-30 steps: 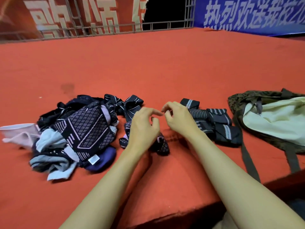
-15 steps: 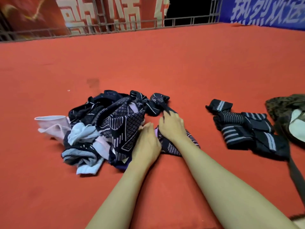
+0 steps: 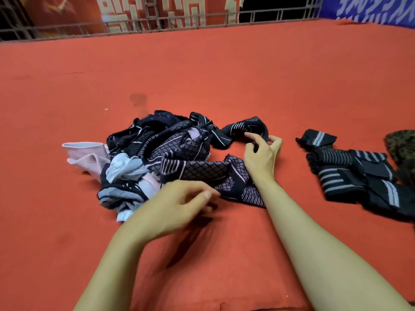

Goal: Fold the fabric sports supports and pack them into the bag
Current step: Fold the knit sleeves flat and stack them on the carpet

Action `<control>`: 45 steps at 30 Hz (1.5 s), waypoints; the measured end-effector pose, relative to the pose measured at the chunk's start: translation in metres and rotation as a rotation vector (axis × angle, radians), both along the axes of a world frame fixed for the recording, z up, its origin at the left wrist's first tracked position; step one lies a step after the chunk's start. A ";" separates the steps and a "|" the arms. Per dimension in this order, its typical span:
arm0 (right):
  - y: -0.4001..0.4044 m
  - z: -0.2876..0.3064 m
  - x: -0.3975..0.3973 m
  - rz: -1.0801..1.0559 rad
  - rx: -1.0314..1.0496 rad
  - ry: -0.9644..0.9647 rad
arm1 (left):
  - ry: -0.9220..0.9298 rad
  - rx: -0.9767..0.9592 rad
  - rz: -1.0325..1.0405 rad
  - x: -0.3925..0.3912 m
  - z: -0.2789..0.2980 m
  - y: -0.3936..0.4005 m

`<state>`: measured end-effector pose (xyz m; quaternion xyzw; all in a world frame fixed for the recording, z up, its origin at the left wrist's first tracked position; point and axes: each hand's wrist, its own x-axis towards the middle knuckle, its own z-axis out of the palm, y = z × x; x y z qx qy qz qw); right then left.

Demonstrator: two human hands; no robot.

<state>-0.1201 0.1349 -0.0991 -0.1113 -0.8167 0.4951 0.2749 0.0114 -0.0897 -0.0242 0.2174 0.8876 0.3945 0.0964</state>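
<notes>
A tangled pile of fabric supports, dark navy with pale patterns plus pink and light blue pieces, lies on the red surface left of centre. My right hand pinches the end of a dark striped support at the pile's right edge. My left hand hovers with loosely curled fingers just in front of a long navy patterned support, holding nothing I can see. Several folded black supports with grey stripes lie in a row at the right. Only a camouflage corner of the bag shows at the right edge.
The red felt-covered surface stretches far back to a metal railing with red and blue banners behind it. A fold in the felt runs along the near edge.
The view has swung left, pushing the bag almost out of frame. My right hand has drawn the striped support out to the right of the pile. My left hand has pulled back off the pile.
</notes>
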 end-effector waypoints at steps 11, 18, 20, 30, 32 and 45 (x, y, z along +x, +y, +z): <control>-0.043 0.031 0.042 0.728 0.008 -0.095 | 0.372 -0.199 0.671 -0.039 -0.057 0.001; -0.021 0.020 0.037 0.727 -0.238 -0.269 | 0.550 -0.071 0.213 -0.038 -0.062 0.028; -0.011 0.020 0.034 0.730 -0.525 -0.256 | 0.567 -0.059 0.106 -0.038 -0.060 0.036; 0.006 0.017 0.025 0.007 -0.181 -0.115 | 0.744 -0.055 0.349 -0.046 -0.054 0.017; 0.014 0.008 0.027 -0.017 -0.255 -0.156 | 0.649 -0.244 0.452 -0.046 -0.059 -0.005; 0.025 0.001 0.038 -0.151 -0.519 -0.074 | 0.678 -0.309 0.655 -0.050 -0.099 -0.011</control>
